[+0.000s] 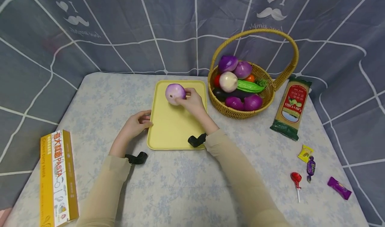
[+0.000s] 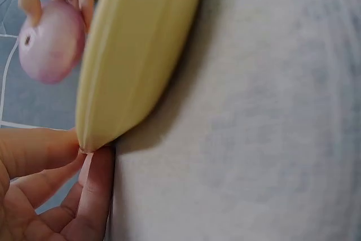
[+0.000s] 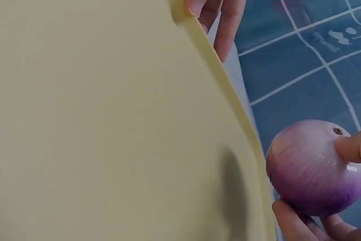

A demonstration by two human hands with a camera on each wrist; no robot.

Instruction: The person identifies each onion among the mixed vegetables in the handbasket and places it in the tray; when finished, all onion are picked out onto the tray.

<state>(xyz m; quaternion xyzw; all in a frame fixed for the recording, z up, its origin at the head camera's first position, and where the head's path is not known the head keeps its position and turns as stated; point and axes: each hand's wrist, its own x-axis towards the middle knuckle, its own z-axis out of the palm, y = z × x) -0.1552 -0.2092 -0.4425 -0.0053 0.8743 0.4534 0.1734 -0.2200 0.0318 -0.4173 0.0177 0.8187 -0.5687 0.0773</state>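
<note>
Head view shows the right hand (image 1: 192, 101) with its grip clamped on a pale purple onion (image 1: 175, 93), fingers wrapped round its near side, holding it over the far part of the yellow tray (image 1: 174, 133). Right wrist view suggests the onion sits slightly above the tray surface, casting a soft shadow, though whether it touches cannot be told for sure. The left hand (image 1: 136, 123) rests at the tray's nine o'clock edge, fingertips pinching or pressing the rim, as the left wrist view confirms.

My reading is that the onion is being set onto the tray while the other hand steadies it; finishing would call for lowering the round onion gently and letting go slowly, since it could roll.

At two o'clock from the tray stands a wicker basket (image 1: 240, 111) holding more purple onions, a green vegetable, something red and something dark. A noodle packet (image 1: 291, 108) lies at three o'clock of the basket, sweets and a lollipop (image 1: 296, 180) at the desk's four o'clock, a yellow pasta box (image 1: 58, 178) at eight o'clock. Nothing blocks the tray.
</note>
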